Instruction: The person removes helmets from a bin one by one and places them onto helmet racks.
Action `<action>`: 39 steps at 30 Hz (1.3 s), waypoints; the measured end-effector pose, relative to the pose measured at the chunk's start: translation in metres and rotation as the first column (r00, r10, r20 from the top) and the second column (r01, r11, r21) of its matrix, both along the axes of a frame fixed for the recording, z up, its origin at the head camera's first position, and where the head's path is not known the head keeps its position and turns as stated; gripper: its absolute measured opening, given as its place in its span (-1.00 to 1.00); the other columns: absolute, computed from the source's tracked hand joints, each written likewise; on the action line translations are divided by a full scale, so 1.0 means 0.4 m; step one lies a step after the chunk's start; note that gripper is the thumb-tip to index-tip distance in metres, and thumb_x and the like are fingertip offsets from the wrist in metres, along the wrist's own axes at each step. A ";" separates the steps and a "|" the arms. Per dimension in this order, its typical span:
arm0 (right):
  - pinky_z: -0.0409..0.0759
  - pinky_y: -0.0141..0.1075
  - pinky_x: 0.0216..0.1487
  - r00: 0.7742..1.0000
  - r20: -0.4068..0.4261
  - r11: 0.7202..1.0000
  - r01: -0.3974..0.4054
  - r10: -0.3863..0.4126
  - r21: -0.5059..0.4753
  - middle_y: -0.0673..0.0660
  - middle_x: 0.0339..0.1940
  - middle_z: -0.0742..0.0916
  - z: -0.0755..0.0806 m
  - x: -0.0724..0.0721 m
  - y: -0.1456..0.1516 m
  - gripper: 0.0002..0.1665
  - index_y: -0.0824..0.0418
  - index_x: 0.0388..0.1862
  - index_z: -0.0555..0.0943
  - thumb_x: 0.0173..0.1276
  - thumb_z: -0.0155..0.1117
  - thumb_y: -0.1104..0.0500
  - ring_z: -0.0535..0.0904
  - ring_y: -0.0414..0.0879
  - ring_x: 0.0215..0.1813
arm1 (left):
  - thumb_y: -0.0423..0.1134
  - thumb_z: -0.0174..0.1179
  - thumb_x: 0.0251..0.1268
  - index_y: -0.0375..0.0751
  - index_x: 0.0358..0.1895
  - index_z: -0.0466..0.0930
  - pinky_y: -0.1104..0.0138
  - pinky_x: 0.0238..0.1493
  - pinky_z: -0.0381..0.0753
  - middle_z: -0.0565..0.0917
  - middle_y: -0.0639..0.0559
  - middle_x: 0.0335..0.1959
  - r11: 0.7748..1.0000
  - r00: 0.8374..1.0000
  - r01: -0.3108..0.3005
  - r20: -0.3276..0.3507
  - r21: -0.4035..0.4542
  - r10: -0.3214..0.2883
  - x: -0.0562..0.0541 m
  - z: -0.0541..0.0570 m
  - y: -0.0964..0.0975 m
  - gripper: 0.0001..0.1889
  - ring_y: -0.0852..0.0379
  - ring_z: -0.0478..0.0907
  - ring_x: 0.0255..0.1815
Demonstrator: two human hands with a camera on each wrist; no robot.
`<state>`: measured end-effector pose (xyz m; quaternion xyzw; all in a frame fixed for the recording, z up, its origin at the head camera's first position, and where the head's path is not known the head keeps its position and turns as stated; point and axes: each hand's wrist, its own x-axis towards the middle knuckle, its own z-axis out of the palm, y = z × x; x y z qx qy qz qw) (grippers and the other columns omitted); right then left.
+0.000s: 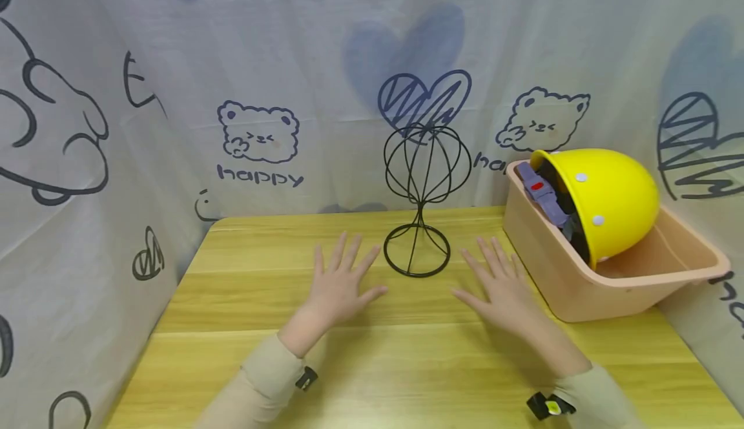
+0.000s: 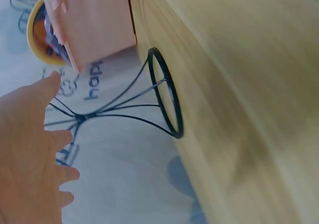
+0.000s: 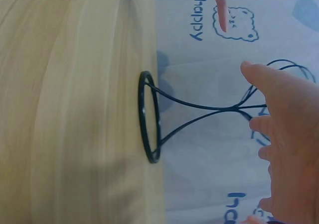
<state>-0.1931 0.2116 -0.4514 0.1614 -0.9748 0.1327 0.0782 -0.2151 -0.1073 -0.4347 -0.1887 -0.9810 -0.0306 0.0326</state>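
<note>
A black wire stand [image 1: 420, 206] with a round cage top and a ring base stands upright on the wooden table, between both hands. My left hand [image 1: 340, 283] is spread with straight fingers over the table, left of the ring base, holding nothing. On the other side, my right hand [image 1: 502, 290] is likewise spread and holds nothing, its fingers pointing toward the back. A yellow helmet [image 1: 622, 196] with a purple strap and red-buttoned buckle lies tilted on its side in a pink bin [image 1: 558, 296], right of the right hand. In the left wrist view the wire stand [image 2: 107, 112] shows beyond the thumb.
The wooden table [image 1: 232, 351] reaches back to a white curtain [image 1: 325, 61] printed with hearts, bears and lettering. The curtain also hangs along the left and right sides. The pink bin's wall rises close beside the right hand. Small black devices are strapped at both wrists.
</note>
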 end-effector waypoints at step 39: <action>-0.29 0.15 0.58 0.947 -0.309 0.992 0.112 -0.091 0.053 0.30 0.49 0.31 0.182 0.188 0.309 -0.18 0.07 0.46 0.33 0.30 0.27 -0.20 -0.06 0.21 0.61 | 0.42 -0.14 0.33 0.22 0.50 0.17 -0.15 0.51 0.05 0.15 -0.04 0.56 0.842 0.758 0.487 -0.367 -0.232 -0.539 -0.045 0.236 0.182 -0.27 -0.10 0.03 0.59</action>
